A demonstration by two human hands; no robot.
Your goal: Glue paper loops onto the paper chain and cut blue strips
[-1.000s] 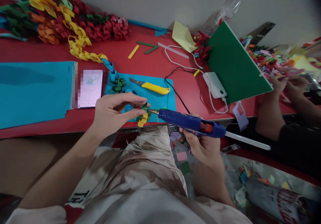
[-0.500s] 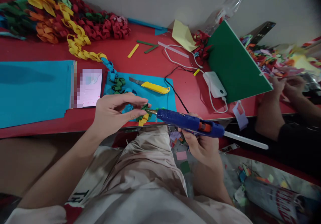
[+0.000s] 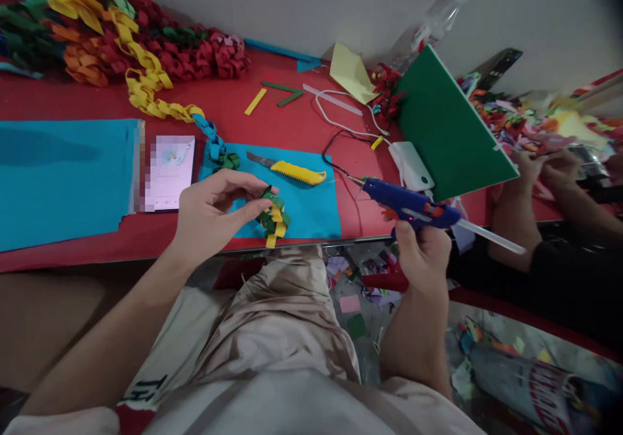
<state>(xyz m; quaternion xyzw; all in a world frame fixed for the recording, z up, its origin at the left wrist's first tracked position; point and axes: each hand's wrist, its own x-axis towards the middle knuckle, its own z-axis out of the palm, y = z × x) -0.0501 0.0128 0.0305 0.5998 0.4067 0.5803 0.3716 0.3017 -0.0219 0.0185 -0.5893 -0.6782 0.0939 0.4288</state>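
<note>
While the green-and-yellow paper chain end point(image 3: 273, 217) hangs at the red table's point(image 3: 292, 120) front edge over a blue sheet point(image 3: 311, 208), the left hand point(image 3: 209, 217) pinches it. Right hand point(image 3: 423, 260), off to the side past the edge, is wrapped around a blue glue gun point(image 3: 411, 204). Yellow cutter point(image 3: 292, 171) sits just behind.

Even, soft indoor light, faint shadows, strong wide-angle bending and darkening at the corners.
</note>
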